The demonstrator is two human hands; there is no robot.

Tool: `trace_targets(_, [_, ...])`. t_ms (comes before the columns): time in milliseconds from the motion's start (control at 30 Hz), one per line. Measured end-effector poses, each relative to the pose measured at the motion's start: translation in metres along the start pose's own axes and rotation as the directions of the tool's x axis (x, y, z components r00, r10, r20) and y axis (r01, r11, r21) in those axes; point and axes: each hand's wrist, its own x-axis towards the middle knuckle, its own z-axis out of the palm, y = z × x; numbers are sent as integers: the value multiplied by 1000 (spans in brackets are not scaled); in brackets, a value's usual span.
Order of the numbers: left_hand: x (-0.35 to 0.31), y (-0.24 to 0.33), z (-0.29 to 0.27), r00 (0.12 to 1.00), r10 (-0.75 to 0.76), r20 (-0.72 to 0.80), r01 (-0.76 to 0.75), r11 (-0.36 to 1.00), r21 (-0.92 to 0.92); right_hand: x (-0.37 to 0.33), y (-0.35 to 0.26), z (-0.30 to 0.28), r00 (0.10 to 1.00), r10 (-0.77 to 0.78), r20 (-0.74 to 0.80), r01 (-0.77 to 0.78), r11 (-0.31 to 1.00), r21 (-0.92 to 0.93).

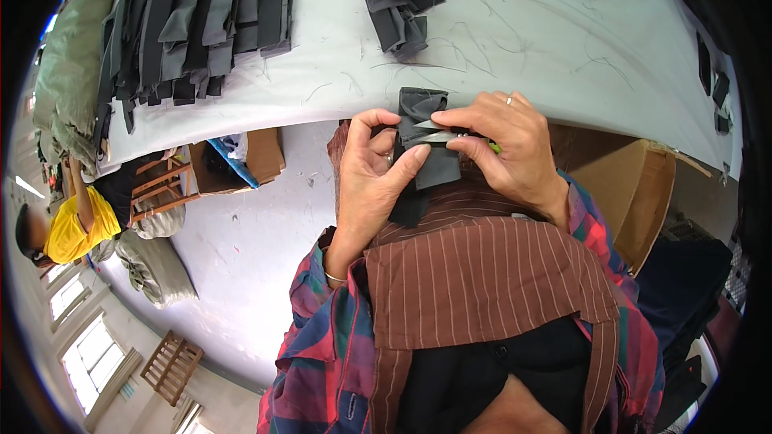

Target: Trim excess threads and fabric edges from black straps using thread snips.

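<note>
At the near edge of the white-covered table, my left hand [375, 162] pinches a dark grey strip of fabric [438, 167] between thumb and fingers. The strip is folded at its upper end and hangs down over my brown striped apron. Small thread snips [430, 133] with two pointed metal blades and a bit of green are in my right hand [503, 133], gripped between thumb and fingers. Their blades are parted and reach over the fabric close to my left fingertips. Whether a thread lies between the blades is too small to tell.
Rows of dark fabric strips [201, 20] lie at the table's left, with another pile [394, 0] at the far middle. Loose threads are scattered over the white cover [338, 40]. Cardboard boxes [643, 193] stand below the table. Another person in yellow [80, 225] is at far left.
</note>
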Motion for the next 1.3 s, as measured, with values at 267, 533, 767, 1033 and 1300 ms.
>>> trace_targets(267, [1,-2,4,999,31,42,-34,998,60,3,1,-1,998,-39,43,39,999,-4])
trace_targets(533, [2,-5,3,997,31,64,-42,982,183,0,4,0,999,3,49,-4,1000,21])
trace_targets(767, [2,-3,3,996,92,-8,-77,873,481,3,-4,-6,994,-103,32,107,981,-163])
trace_targets(1033, [2,-2,7,991,134,-27,-87,770,632,3,-8,-3,988,-140,59,151,954,-258])
trace_targets(1300, [3,4,11,996,87,-8,-47,615,787,2,-8,-2,984,-168,59,178,932,-315])
